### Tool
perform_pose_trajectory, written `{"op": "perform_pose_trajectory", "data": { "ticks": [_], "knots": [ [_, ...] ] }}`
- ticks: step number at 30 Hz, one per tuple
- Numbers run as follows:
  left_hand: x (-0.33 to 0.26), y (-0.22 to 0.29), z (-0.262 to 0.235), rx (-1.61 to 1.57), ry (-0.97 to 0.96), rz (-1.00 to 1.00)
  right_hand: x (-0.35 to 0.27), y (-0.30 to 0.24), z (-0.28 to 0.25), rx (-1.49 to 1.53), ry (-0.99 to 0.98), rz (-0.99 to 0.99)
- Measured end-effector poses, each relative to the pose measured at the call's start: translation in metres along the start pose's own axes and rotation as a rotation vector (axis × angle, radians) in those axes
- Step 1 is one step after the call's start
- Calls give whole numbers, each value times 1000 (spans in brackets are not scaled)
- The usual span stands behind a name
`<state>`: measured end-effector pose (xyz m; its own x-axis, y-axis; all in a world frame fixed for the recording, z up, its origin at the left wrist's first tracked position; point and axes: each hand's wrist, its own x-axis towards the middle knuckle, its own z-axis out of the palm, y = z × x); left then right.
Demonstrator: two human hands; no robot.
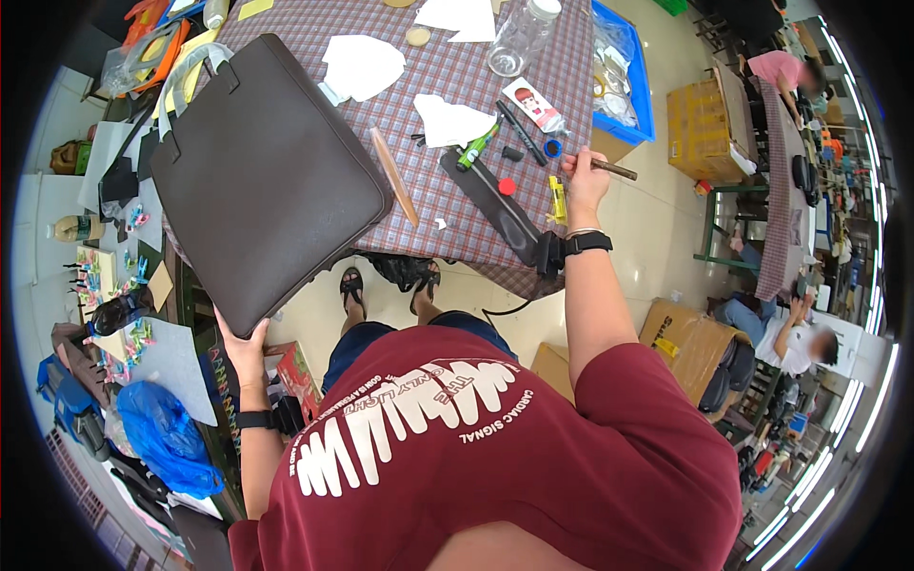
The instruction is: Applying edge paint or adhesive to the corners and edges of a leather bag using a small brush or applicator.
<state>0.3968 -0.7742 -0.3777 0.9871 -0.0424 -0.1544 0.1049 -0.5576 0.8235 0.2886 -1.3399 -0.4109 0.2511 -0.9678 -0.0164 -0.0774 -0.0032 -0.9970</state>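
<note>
A dark brown briefcase (267, 181) with light-wrapped handles lies tilted over the table's left edge. My left hand (244, 344) grips its near lower corner, the fingers partly hidden beneath it. Out at the table's right edge, my right hand (586, 186) is closed round a slim dark brown stick (614, 169), whose exact kind I cannot make out. Close to those fingers sits a small round blue-rimmed container (552, 148). A yellow tube (557, 200) lies just left of my right wrist. Further left are a red cap (506, 187) and a long black strip (490, 206).
The checked tablecloth (438, 233) also carries a black marker (522, 131), a white tube (535, 103), white paper pieces (457, 122) and a clear jar (522, 43). A blue bin (628, 71) adjoins the right edge. Other people (795, 338) sit farther right.
</note>
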Motion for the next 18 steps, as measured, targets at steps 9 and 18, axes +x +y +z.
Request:
{"op": "perform_pose_trajectory", "data": {
  "ticks": [9, 18],
  "knots": [
    [-19, 39, -1, -155, 48, 92, 10, 7, 3, -321, -208, -38],
    [-10, 32, 5, -192, 96, -2, -105, -125, 101, 51, -873, 144]
  ]
}}
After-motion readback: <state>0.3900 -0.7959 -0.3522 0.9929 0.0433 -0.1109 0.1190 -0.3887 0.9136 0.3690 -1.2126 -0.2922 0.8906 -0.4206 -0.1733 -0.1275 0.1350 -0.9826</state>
